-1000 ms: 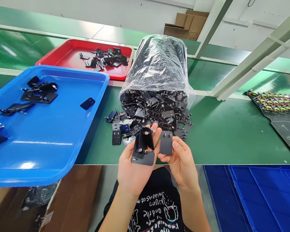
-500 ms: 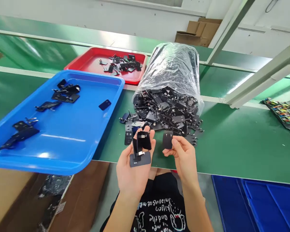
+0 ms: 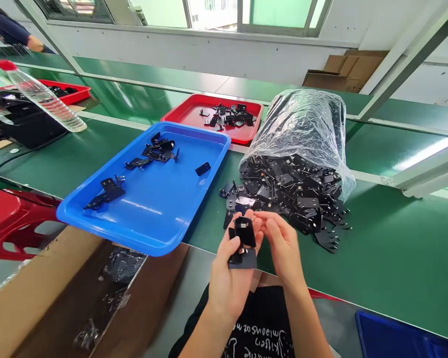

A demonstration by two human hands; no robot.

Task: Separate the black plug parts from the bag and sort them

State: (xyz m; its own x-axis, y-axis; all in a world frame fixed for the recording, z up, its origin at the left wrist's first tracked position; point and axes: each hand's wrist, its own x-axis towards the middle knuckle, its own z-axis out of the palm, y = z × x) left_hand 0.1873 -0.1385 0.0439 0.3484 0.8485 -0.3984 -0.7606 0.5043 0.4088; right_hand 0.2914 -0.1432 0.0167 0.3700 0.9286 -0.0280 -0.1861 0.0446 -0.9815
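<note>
1. Your left hand (image 3: 229,273) is closed loosely, palm up, around a few black parts (image 3: 245,229), with the thumb laid over them; they sit above the near edge of the green table (image 3: 388,248).
2. Your right hand (image 3: 285,243) is narrow, its fingers drawn together at the left fingertips; you cannot tell from here whether it pinches anything.
3. Just beyond both hands lies a heap of loose parts (image 3: 291,189), spilling from the near mouth of a clear plastic bag (image 3: 302,119). Your hands hide a bit of its near left edge.
4. On your left, the blue tray (image 3: 160,194) holds small scattered clusters, with one piece near its right side; its rim stands between those clusters and your hands.
5. Past it, the red tray (image 3: 188,110) has pieces gathered toward its right, where the bag stands close by.
6. Farther left are a red-capped bottle (image 3: 47,99) and a red stool (image 3: 15,214); at the far left you see another person's sleeve (image 3: 5,30).
7. Below the table, an open cardboard box (image 3: 160,298) is near left, and a dark blue bin (image 3: 406,338) near right.
</note>
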